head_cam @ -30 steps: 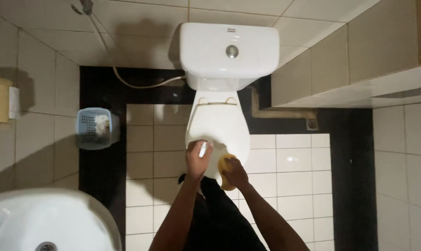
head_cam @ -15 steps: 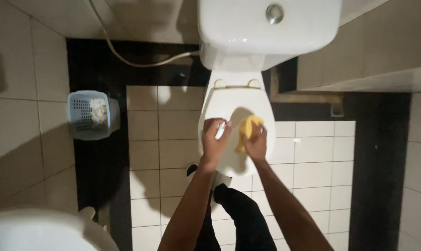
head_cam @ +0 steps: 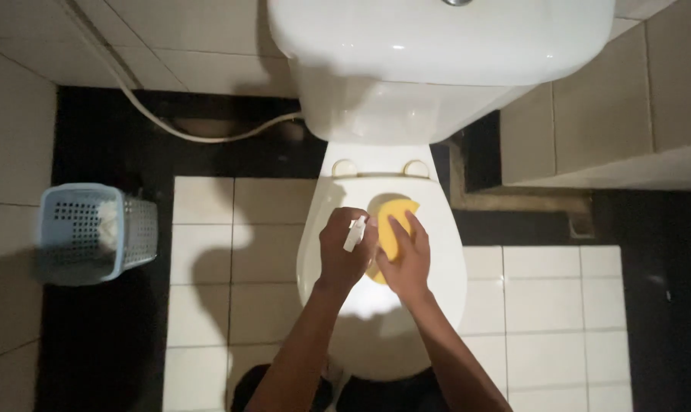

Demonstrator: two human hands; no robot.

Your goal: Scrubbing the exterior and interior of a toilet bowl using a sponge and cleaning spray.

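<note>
A white toilet stands below me with its lid (head_cam: 437, 305) down and its tank (head_cam: 437, 61) against the wall. My right hand (head_cam: 406, 263) presses a yellow sponge (head_cam: 395, 221) flat on the lid, near the hinges. My left hand (head_cam: 344, 252) rests beside it, closed around a small white spray nozzle (head_cam: 355, 233); the bottle under it is hidden by the hand. Both forearms reach up from the bottom of the view.
A pale blue perforated bin (head_cam: 94, 233) with paper in it stands on the dark floor at left. A white hose (head_cam: 178, 126) runs along the wall to the toilet. White floor tiles (head_cam: 208, 252) flank the bowl; a tiled ledge (head_cam: 612, 137) rises at right.
The view has moved closer to the toilet. Both hands have slid up the lid toward the hinges, the sponge moving with my right hand.
</note>
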